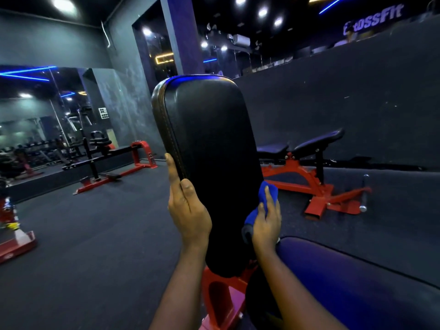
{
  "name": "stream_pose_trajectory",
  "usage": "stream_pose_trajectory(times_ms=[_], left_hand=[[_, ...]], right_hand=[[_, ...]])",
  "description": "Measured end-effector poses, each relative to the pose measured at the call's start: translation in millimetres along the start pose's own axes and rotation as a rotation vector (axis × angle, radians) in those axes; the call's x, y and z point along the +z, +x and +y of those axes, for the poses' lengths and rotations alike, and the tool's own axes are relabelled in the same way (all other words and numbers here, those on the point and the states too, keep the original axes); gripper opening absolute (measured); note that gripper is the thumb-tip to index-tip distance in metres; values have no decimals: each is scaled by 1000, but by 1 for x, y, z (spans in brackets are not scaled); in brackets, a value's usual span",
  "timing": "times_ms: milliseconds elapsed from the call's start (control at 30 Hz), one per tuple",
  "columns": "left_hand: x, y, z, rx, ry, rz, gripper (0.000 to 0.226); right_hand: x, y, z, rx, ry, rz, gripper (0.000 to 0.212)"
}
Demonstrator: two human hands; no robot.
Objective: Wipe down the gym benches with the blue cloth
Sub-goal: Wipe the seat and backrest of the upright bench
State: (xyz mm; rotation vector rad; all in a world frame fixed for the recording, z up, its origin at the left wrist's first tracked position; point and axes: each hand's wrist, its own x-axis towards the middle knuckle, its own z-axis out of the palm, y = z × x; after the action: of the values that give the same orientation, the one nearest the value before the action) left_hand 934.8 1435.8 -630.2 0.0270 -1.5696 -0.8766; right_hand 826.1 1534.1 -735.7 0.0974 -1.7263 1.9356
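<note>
Back pad (209, 163): glossy black, with tan dashed stitching (172, 139) along its left edge and a blue sheen on the far top rim.
Cloth (264, 194), right of the pad: solid bright blue, greyish at its near end.
Frame (223, 303) beneath: red.
Near right seat pad (345, 277): dark with a violet-blue sheen.
Far right bench (319, 141): black pads tinted violet, red base.
Floor (95, 234): plain dark grey.
Far left rack (142, 153): red feet, black uprights.

The backrest pad (209, 163) is smooth, glossy black leather-like upholstery with a stitched seam along its left edge. The blue cloth (266, 194) looks soft and fuzzy. The red frame (223, 296) is glossy painted metal; the floor (107, 234) is matt and grainy.
</note>
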Motion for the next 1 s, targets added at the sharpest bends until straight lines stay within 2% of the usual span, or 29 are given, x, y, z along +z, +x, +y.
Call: stream_pose_trajectory(times_ms=[100,167,333,433,567,733,833,1000], left_hand=[[-1,1,1,0,-20,5,50],[0,1,0,-5,-26,10,50],[-1,3,0,-11,-48,7,50],[-1,2,0,-26,-51,1,50],[-1,1,-1,-24,-31,-11,50],[-2,0,-1,-10,-27,-23,49],[-3,1,-2,-4,-37,-30,50],[-3,2,-4,2,-55,-29,50]], right_hand=[[8,9,-14,87,47,76,41],[22,29,-45,61,38,125,40],[64,81,-151,-359,116,19,46],[62,84,-145,-461,57,-76,48],[38,58,-76,-399,49,-68,50],[5,-2,-14,-84,11,-43,51],[-1,-9,1,1,-30,-39,48],[7,41,-14,131,-60,20,45]])
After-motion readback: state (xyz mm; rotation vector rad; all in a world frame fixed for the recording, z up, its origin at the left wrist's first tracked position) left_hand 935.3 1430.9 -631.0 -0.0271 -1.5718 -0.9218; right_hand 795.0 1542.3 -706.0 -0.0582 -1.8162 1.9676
